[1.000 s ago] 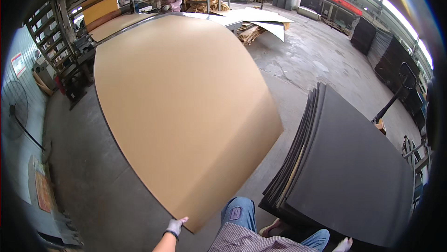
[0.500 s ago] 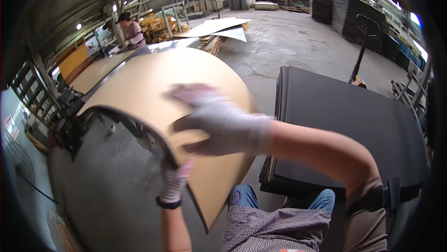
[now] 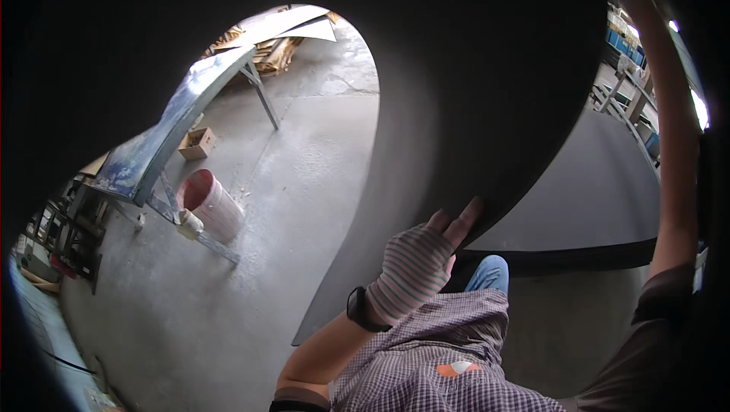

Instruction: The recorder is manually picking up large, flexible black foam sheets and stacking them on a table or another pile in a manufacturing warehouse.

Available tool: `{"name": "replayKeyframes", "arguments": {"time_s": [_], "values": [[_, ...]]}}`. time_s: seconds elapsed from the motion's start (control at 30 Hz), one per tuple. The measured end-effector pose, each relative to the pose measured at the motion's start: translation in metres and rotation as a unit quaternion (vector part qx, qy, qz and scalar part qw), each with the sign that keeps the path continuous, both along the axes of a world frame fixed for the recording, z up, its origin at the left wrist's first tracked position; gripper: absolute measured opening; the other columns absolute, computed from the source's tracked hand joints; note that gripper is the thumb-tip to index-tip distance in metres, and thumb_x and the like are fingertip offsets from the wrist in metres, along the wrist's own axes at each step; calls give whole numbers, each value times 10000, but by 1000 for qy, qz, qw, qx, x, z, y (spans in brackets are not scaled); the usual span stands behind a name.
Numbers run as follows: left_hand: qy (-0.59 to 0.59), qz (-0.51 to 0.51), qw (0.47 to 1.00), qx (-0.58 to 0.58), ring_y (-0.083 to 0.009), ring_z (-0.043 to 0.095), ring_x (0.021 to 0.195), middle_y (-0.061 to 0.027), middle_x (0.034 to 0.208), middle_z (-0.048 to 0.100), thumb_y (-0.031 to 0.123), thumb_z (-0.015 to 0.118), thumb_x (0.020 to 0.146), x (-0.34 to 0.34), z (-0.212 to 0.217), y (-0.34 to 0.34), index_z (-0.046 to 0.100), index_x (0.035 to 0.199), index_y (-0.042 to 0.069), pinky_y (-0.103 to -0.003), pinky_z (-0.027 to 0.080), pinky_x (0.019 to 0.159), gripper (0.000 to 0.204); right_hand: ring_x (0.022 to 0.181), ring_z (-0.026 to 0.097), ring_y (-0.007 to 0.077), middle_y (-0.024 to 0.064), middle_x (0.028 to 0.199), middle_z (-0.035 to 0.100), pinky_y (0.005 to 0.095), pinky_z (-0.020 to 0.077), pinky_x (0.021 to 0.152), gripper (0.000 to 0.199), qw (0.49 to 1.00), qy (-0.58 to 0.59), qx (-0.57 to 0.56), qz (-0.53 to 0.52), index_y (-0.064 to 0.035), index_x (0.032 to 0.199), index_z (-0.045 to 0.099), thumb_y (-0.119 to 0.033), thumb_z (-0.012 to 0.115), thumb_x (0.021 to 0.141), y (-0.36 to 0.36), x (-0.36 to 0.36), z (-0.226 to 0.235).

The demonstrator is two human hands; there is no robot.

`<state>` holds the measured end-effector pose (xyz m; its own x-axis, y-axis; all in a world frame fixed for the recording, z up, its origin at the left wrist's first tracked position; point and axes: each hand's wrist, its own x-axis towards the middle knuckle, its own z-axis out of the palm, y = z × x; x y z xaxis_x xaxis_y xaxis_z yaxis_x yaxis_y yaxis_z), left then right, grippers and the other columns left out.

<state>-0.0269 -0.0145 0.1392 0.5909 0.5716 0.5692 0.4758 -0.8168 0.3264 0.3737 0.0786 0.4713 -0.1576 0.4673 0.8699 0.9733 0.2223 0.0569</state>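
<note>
Well, 1 L hand (image 3: 415,269) against 1 dk sheet (image 3: 433,138), can't tell if clamped, 1 bucket (image 3: 222,210), 1 box (image 3: 200,147).

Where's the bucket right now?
Head view, left of centre: the pinkish bucket is on the floor near the legs of the blue-stained table, below the small brown box.

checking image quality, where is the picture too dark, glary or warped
Head view: the curved dark sheet is nearly black toward the top; head view: glare whitens part of the blue tabletop; head view: the right arm looks stretched near the rim.
</note>
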Motion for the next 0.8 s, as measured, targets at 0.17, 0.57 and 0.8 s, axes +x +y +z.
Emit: {"name": "replayKeyframes", "arguments": {"time_s": [0.17,0.57,0.8], "values": [[61,-131,989,-20,-215,607,628,-62,826,559,46,572,802,69,-80,-17,465,1366,149,-325,511,523,583,1424,235,202,128,1548,223,321,199,1175,538,806,535,-56,248,-7,1499,183,-211,369,1037,-155,286,-255],[351,-145,920,95,-150,597,615,2,740,535,166,568,821,0,-108,8,616,1109,169,-292,503,509,292,1176,494,196,73,1271,557,355,358,1068,382,484,860,132,-96,-69,1297,563,-216,563,945,-288,-68,-693],[266,-174,945,77,-162,576,598,0,717,527,146,580,783,36,-127,17,630,1039,152,-306,488,501,262,595,595,128,-9,934,641,274,527,422,328,421,903,33,-76,-187,1161,669,-87,601,856,-247,-124,-586]]}}
